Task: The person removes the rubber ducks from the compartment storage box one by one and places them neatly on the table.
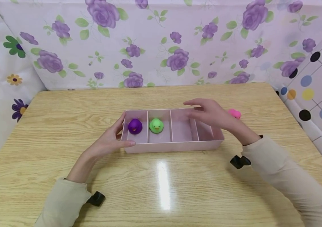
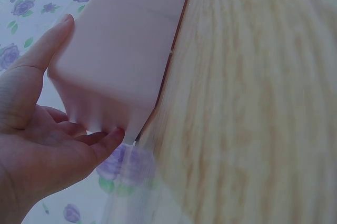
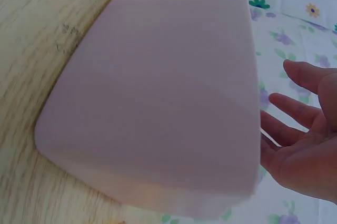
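A pale pink divided box [image 1: 172, 147] lies on the table. In its leftmost compartment sits a purple rubber duck [image 1: 134, 126], and the compartment beside it has a green rubber duck [image 1: 156, 125]. My left hand [image 1: 108, 138] grips the box's left end, thumb along the front wall and fingers round the end, as the left wrist view also shows. Over the right-hand compartments hovers my right hand [image 1: 210, 113], fingers loosely bent and holding nothing; it partly hides those compartments. Behind the right forearm a bright pink toy [image 1: 234, 113] shows, partly covered.
The wood-grain table [image 1: 64, 126] ends at a floral cloth backdrop [image 1: 155, 44]. A dotted cloth [image 1: 317, 94] borders the right side, a flowered one [image 1: 10, 75] the left. Black wrist mounts [image 1: 97, 198] hang below the sleeves.
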Motion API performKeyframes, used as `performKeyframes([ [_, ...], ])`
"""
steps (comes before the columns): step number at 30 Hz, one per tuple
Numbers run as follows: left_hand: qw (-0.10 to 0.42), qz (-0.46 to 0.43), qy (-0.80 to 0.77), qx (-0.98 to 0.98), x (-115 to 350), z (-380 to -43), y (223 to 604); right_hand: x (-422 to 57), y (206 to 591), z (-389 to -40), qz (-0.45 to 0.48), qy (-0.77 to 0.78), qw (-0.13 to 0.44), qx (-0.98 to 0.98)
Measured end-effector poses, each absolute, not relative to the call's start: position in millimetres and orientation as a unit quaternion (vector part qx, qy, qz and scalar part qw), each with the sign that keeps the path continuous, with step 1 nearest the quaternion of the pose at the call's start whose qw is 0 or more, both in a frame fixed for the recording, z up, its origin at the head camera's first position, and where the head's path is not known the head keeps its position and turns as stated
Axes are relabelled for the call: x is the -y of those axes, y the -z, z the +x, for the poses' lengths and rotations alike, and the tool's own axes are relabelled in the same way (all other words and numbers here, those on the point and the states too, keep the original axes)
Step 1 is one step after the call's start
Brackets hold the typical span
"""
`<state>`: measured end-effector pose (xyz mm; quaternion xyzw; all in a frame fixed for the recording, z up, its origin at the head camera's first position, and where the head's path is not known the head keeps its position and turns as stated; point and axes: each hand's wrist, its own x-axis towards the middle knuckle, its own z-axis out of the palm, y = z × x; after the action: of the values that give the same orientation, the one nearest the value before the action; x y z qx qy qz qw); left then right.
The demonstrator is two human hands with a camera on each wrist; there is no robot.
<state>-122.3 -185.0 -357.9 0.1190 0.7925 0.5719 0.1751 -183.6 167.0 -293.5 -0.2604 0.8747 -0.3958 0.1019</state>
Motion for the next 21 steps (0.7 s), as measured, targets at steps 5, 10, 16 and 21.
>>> performKeyframes([
  [5, 0.175, 0.12, -0.57, -0.793, 184.8, -122.0, 357.7, -152.4, 295.4, -181.2, -0.27, 0.383, 0.094, -0.878],
  [10, 0.175, 0.12, -0.573, -0.792, 184.3, -121.7, 357.6, -140.1, 295.2, -179.4, -0.297, 0.362, 0.092, -0.879],
  [16, 0.176, 0.119, -0.572, -0.792, 184.9, -121.4, 356.6, -127.2, 291.9, -179.0, -0.319, 0.342, 0.11, -0.877],
  [21, 0.178, 0.119, -0.573, -0.791, 185.7, -122.0, 356.6, -116.5, 290.3, -180.4, -0.33, 0.338, 0.129, -0.872],
])
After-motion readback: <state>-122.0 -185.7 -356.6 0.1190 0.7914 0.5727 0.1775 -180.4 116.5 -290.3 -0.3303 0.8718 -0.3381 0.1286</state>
